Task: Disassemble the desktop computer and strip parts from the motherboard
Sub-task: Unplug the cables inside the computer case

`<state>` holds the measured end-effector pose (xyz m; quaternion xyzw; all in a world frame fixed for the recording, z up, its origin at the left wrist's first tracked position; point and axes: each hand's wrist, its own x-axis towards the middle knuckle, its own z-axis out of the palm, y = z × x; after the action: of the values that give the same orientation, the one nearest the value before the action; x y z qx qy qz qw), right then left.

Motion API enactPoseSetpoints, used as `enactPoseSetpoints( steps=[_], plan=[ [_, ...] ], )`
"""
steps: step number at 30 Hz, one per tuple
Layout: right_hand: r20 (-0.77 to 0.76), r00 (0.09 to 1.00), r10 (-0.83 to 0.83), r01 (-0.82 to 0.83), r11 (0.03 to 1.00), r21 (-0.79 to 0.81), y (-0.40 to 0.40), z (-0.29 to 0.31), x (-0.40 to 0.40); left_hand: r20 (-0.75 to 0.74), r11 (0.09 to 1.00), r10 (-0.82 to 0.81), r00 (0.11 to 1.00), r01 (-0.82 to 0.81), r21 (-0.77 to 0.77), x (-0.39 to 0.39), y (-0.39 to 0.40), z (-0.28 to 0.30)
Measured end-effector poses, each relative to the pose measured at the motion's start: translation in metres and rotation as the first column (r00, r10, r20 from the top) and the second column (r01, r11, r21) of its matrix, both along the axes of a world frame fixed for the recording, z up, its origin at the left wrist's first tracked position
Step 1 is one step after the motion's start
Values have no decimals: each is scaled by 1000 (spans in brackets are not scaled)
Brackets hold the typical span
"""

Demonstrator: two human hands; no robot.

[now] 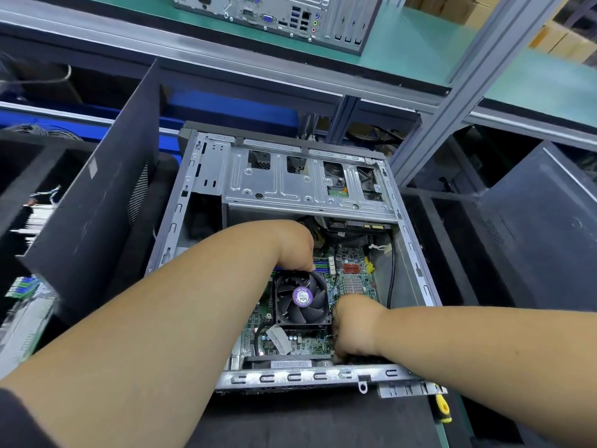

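Desktop computer case of grey sheet steel [416, 263], side panel off, lying open on the dark desk [323, 421] with both hands inside.

Its green motherboard [352, 279] lies flat on the case floor, below the stamped, perforated silver drive cage [290, 185]. The square black plastic cooler fan [302, 297], with curved blades and a round purple hub label, sits on the board's middle. The left hand [295, 245] reaches in at the fan's far edge, fingers curled downward and hidden, so what they hold cannot be told. The right hand [353, 328] rests just right of the fan at the near board edge, fingers bent down among black cables; its grasp cannot be told either. A loose black matte side panel [97, 202] leans at the left, and a yellow-handled screwdriver [443, 407] lies by the case's near corner.
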<state>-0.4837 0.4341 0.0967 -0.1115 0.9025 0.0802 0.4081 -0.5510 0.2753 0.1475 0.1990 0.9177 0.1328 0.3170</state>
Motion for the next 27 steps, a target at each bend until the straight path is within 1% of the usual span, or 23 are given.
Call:
enactPoseSetpoints(
  steps=[3, 7, 12, 18, 20, 23, 27],
  plan=[
    [33, 997, -63, 65, 997, -40, 0, 4, -1, 3, 1000, 10, 1000, -10, 11, -1, 0, -1],
    [50, 995, -89, 91, 995, -40, -1, 7, 0, 5, 1000, 8, 1000, -8, 15, 0, -1, 0],
    [119, 988, -100, 97, 995, 32, -3, 9, 0, -17, 1000, -27, 999, 27, -14, 2, -1, 2],
    [155, 973, -169, 175, 984, -27, -1, 8, -2, -31, 999, -44, 999, 43, -28, 2, 1, 3],
    [171, 973, -157, 159, 987, 1, -1, 8, -2, -31, 998, -48, 998, 47, -33, 2, 1, 2],
    [135, 986, -98, 93, 995, 40, -3, 8, -2, -28, 998, -48, 998, 47, -36, 2, 1, 2],
    [207, 962, -180, 187, 982, -17, -2, 10, -6, -28, 999, -45, 999, 44, -32, 1, 1, 2]
  ],
)
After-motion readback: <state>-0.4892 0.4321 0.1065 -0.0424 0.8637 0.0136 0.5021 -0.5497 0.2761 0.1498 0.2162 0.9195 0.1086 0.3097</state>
